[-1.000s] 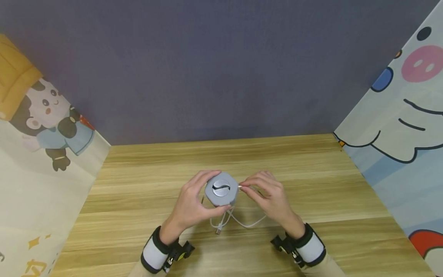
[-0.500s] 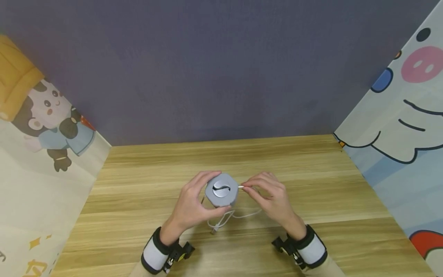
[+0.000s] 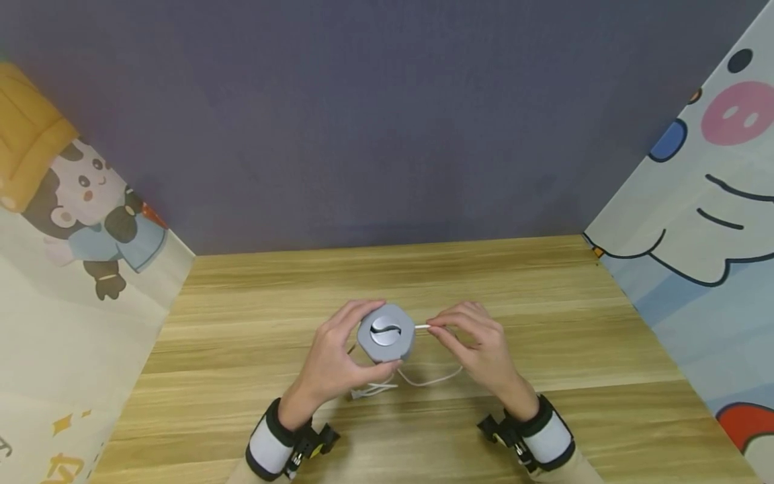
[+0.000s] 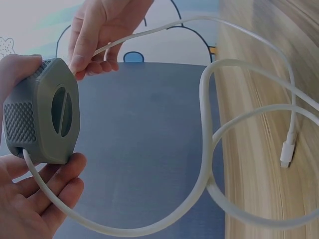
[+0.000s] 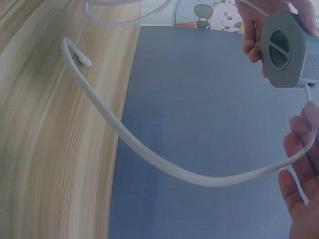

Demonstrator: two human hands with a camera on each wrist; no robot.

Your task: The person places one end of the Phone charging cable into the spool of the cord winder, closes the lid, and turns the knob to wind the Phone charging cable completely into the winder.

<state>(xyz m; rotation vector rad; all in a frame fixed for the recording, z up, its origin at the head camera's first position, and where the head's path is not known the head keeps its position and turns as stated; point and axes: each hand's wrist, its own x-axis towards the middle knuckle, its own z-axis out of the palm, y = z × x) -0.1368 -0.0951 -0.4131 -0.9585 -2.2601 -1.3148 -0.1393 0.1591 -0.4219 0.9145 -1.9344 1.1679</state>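
Observation:
A grey hexagonal cable winder [image 3: 382,351] with a round, slotted knob on top is gripped by my left hand [image 3: 331,356], fingers at its far side and thumb at its near side. To its right, my right hand [image 3: 474,343] pinches a white charging cable [image 3: 422,327] between thumb and forefinger, and a short straight length runs from there to the winder's side. In the left wrist view, cable [image 4: 134,232] leaves the winder's other side and loops over the table. One small white plug [image 4: 287,152] lies on the wood there; a white plug [image 5: 85,61] also shows in the right wrist view.
The wood-grain table [image 3: 254,296] meets a dark blue-grey panel [image 3: 387,134] at the back. Cartoon-printed panels stand at the left [image 3: 72,323] and right [image 3: 683,302]. Each wrist wears a strap with a small black mount, the left strap [image 3: 270,440] and the right strap [image 3: 547,430].
My right hand has moved slightly right, and more cable shows between it and the winder. Below the winder, the loose loops and plug have shifted left and upward. My left hand stays nearly in place.

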